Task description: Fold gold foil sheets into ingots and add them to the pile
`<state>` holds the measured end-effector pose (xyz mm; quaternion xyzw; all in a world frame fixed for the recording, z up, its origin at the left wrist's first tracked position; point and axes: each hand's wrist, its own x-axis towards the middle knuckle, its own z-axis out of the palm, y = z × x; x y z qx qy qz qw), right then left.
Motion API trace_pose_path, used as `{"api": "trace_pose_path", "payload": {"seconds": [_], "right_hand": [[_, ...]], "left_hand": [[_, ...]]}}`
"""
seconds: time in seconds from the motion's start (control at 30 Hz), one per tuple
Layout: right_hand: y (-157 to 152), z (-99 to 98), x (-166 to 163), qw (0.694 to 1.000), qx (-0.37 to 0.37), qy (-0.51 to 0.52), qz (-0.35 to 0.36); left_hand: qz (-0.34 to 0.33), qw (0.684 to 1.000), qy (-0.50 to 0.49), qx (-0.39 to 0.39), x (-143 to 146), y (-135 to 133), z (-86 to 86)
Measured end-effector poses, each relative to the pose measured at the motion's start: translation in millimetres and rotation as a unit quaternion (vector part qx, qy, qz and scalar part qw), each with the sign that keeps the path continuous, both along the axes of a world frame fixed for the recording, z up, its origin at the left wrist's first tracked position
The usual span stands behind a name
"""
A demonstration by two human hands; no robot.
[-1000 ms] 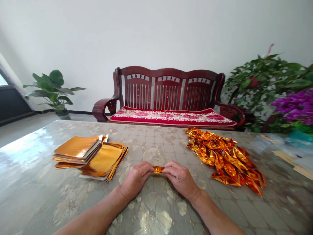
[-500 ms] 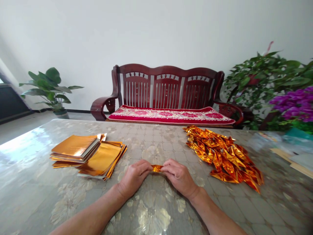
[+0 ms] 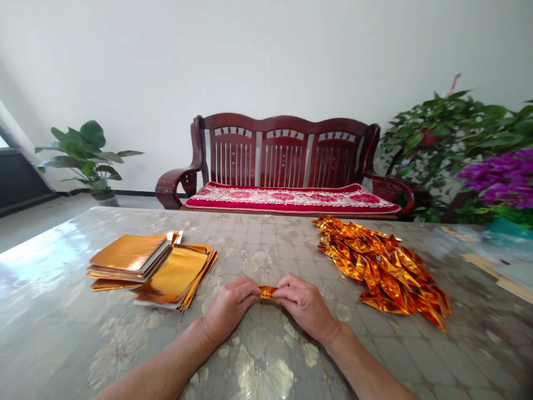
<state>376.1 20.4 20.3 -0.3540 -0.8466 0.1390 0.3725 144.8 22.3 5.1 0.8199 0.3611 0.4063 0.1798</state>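
A small folded piece of gold foil paper [image 3: 267,292] is stretched between my two hands, over the middle of the table. My left hand [image 3: 233,303] pinches its left end, and my right hand [image 3: 303,304] pinches the right end; the fingers hide both tips. To the left lie two overlapping stacks of flat gold foil sheets [image 3: 177,273], their edges uneven. On the right, several pointed, folded gold foil ingots [image 3: 381,266] are heaped together.
The patterned, glossy table [image 3: 266,350] spreads under everything. Clear plastic bags [image 3: 452,239] and pale strips [image 3: 506,278] lie at its right edge. Beyond stands a dark red wooden bench [image 3: 283,150] with a red-and-white cushion, between potted plants [image 3: 85,153] and purple flowers [image 3: 499,175].
The foil piece between my fingertips looks slightly narrower, and my hands are a little closer together. The whole view has shifted slightly. Stacks and heap look the same.
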Motion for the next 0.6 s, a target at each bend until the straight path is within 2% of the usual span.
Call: {"api": "trace_pose_path", "payload": {"seconds": [0.3, 0.6], "right_hand": [[0.1, -4.6, -1.8, 0.999, -0.011, 0.030, 0.012], [-7.6, 1.7, -3.8, 0.998, 0.049, 0.040, 0.007]], "left_hand": [[-0.004, 1.000, 0.002, -0.003, 1.1, -0.8, 0.6], [-0.005, 0.998, -0.023, 0.062, -0.1, -7.8, 7.1]]}}
